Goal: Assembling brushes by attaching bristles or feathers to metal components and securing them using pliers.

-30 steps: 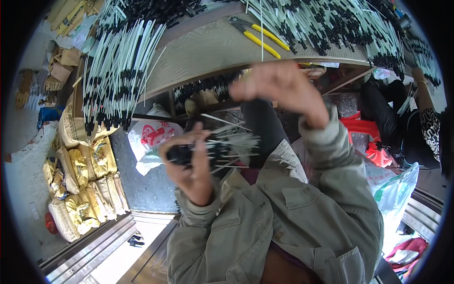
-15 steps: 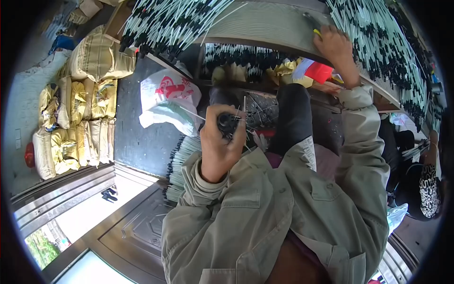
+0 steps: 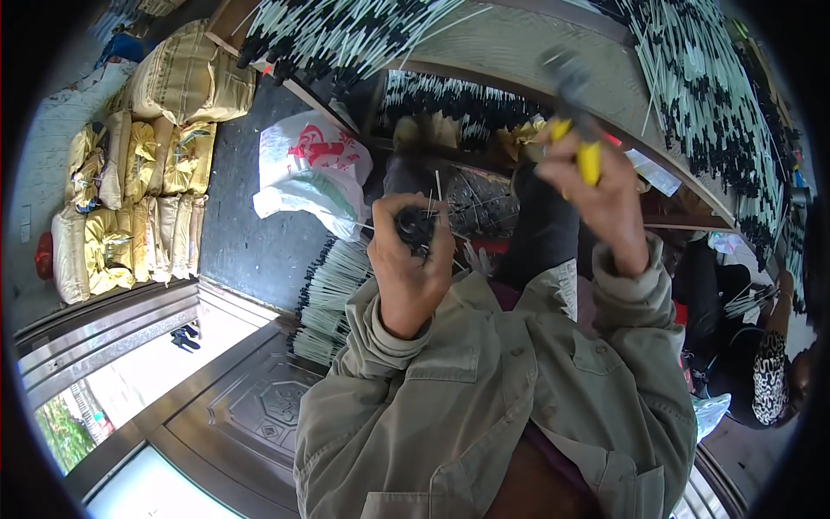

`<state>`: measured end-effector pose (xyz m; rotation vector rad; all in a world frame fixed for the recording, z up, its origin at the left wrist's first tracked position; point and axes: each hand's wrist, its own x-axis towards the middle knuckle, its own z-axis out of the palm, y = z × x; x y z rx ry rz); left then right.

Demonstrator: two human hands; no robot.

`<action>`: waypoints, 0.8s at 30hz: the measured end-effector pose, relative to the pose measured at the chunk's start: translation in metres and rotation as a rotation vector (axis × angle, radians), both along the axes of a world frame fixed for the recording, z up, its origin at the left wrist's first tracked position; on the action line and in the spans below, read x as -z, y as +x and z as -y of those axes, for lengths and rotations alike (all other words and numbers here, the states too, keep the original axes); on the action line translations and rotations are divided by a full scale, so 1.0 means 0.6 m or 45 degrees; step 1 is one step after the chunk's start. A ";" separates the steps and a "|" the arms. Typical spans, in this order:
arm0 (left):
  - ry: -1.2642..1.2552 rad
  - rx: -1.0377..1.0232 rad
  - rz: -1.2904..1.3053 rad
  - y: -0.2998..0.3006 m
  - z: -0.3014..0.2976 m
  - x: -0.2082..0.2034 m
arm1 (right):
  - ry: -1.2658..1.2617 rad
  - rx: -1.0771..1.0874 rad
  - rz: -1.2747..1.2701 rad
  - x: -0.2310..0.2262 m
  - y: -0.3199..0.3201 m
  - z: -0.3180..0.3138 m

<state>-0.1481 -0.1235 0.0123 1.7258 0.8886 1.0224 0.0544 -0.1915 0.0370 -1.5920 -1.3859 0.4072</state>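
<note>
My left hand [image 3: 408, 268] is closed around a black round part [image 3: 416, 227] with a hollow end facing up. Several thin pale rods stick out past its fingers. To the right and farther off, my right hand [image 3: 601, 186] grips yellow-handled pliers [image 3: 577, 102]; their dark head points up and away, smeared by motion. The pliers are raised in front of the workbench [image 3: 510, 43], apart from the black part. A pile of pale rods with black ends [image 3: 346, 35] lies on the bench at left, and another such pile [image 3: 700, 95] at right.
A white plastic bag with red print [image 3: 316, 160] sits left of my knees. Stacked rods [image 3: 333, 298] stand beside my left forearm. Yellow and beige sacks [image 3: 130, 246] line the left wall. At the far right, another person's patterned sleeve [image 3: 769, 376] shows near the bench.
My right hand has come off the bench toward me and slightly left, lifting the pliers. My left hand keeps its hold on the black part, almost unmoved. The view has shifted slightly.
</note>
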 end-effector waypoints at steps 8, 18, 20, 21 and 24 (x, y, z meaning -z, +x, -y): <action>0.186 0.015 -0.032 0.001 0.007 0.003 | -0.097 -0.221 1.124 -0.024 -0.049 0.029; 0.247 0.101 0.011 0.007 0.004 0.016 | -0.177 -0.221 1.113 0.016 -0.062 0.058; 0.259 0.123 0.018 0.011 0.004 0.012 | -0.157 -0.176 0.941 0.049 -0.064 0.062; 0.269 0.147 0.015 0.011 0.005 0.010 | -0.043 -0.101 0.898 0.058 -0.064 0.057; 0.227 0.237 -0.011 0.002 -0.003 0.013 | 0.234 0.068 1.118 0.057 -0.045 0.028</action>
